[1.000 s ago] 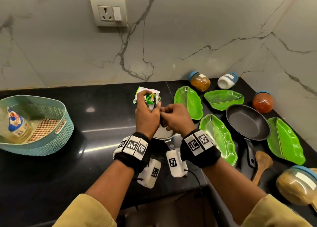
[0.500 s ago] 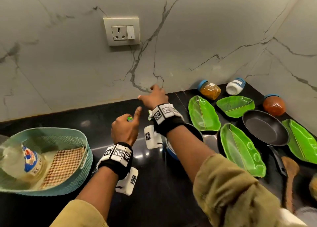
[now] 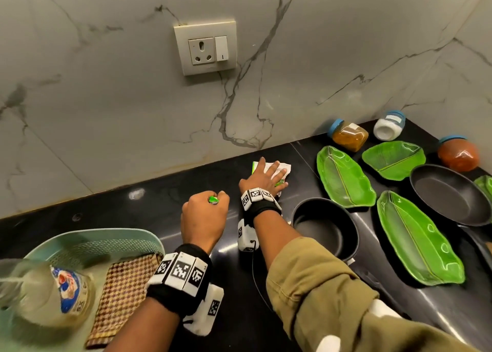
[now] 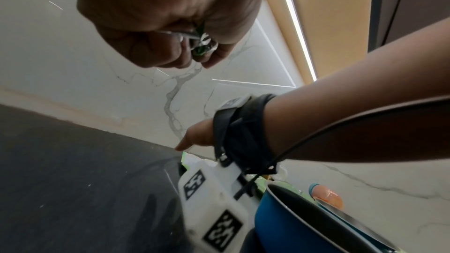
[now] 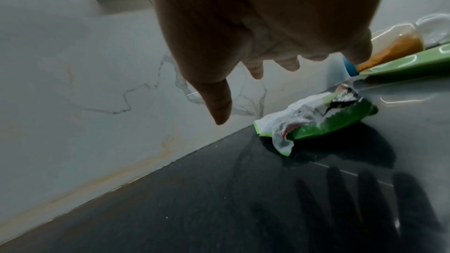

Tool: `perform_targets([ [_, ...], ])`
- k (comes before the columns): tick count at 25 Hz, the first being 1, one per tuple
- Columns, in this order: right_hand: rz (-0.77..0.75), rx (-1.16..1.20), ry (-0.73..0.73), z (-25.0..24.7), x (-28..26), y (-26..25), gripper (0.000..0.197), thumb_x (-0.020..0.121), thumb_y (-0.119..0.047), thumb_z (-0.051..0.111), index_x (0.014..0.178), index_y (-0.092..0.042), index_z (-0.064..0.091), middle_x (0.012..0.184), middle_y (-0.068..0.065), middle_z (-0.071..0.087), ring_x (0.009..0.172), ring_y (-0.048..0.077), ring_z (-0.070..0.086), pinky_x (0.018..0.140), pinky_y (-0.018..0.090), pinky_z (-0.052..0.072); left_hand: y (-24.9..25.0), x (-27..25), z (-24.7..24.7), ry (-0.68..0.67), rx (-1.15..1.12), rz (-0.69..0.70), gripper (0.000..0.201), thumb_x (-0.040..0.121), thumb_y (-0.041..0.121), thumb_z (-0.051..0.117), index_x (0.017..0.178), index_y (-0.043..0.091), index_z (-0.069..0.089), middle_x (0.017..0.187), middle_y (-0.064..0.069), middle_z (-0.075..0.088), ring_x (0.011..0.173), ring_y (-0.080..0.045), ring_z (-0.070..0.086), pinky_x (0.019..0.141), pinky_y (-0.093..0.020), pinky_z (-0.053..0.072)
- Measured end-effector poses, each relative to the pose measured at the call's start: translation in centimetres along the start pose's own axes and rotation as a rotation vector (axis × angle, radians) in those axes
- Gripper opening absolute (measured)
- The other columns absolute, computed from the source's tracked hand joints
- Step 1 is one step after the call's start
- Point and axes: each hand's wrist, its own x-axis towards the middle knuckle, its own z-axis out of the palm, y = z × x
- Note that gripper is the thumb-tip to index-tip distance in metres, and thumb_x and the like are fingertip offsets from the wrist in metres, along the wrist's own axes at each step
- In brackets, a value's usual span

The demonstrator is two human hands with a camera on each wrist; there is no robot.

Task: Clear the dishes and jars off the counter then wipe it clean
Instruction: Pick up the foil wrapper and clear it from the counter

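My left hand [image 3: 205, 214] is a fist over the black counter [image 3: 149, 213] and grips a small green wrapper scrap [image 3: 213, 199]. The left wrist view shows that scrap [image 4: 201, 44] crumpled between the curled fingers. My right hand [image 3: 266, 174] is open with fingers spread just above a crumpled white-and-green packet [image 3: 283, 169] lying near the wall. In the right wrist view the packet [image 5: 314, 117] lies below the straight fingers [image 5: 219, 103], apart from them. A dark pot [image 3: 326, 225] stands right of my right forearm.
Three green leaf-shaped plates [image 3: 343, 176] [image 3: 394, 158] [image 3: 418, 238] and a black frying pan [image 3: 450, 194] lie on the right. Jars of orange [image 3: 348, 136], white [image 3: 388, 128] and red [image 3: 459, 154] contents stand by the wall. A teal basket [image 3: 106, 242] at left holds a bottle and a checked cloth.
Both hands held the packet together over the pot a second ago. The packet now lies on the counter by the wall under my right hand; my left hand moved left, keeping a scrap.
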Motion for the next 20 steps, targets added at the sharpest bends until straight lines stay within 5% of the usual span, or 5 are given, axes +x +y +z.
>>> perform_targets([
  [6, 0.108, -0.034, -0.065, 1.1, 3.5, 0.2, 0.088, 0.082, -0.038, 0.068, 0.151, -0.037, 0.012, 0.161, 0.012, -0.006, 0.144, 0.045, -0.01, 0.112, 0.067, 0.001, 0.9, 0.7, 0.0, -0.063, -0.055, 0.018, 0.049, 0.087, 0.026, 0.059, 0.046, 0.013, 0.035, 0.042, 0.001, 0.033, 0.043, -0.016, 0.03, 0.047, -0.028, 0.026],
  [12, -0.025, -0.23, -0.055, 1.6, 2.5, 0.9, 0.037, 0.092, -0.024, 0.054, 0.128, -0.019, 0.052, 0.138, 0.01, 0.042, 0.127, 0.038, 0.038, 0.099, 0.051, 0.037, 0.2, 1.5, -0.4, -0.068, -0.066, -0.029, 0.048, 0.086, 0.027, 0.059, 0.047, 0.01, 0.037, 0.044, -0.002, 0.034, 0.044, -0.019, 0.031, 0.048, -0.033, 0.03],
  [16, -0.074, -0.012, -0.063, 0.3, 0.1, 1.3, 0.026, 0.095, -0.02, 0.049, 0.12, -0.014, 0.056, 0.125, 0.016, 0.057, 0.112, 0.038, 0.056, 0.092, 0.042, 0.046, 1.7, 0.1, -1.0, -0.065, -0.105, 0.005, 0.048, 0.086, 0.025, 0.059, 0.046, 0.012, 0.036, 0.043, -0.001, 0.034, 0.044, -0.018, 0.03, 0.049, -0.031, 0.029],
  [20, 0.026, 0.235, -0.06, -2.4, -4.4, 2.1, 0.037, 0.091, -0.037, 0.05, 0.12, -0.021, 0.063, 0.125, 0.012, 0.061, 0.114, 0.036, 0.056, 0.093, 0.039, 0.042, 3.0, -2.1, -2.3, -0.061, -0.145, 0.064, 0.046, 0.087, 0.026, 0.059, 0.047, 0.014, 0.039, 0.043, 0.0, 0.036, 0.043, -0.016, 0.033, 0.048, -0.032, 0.032],
])
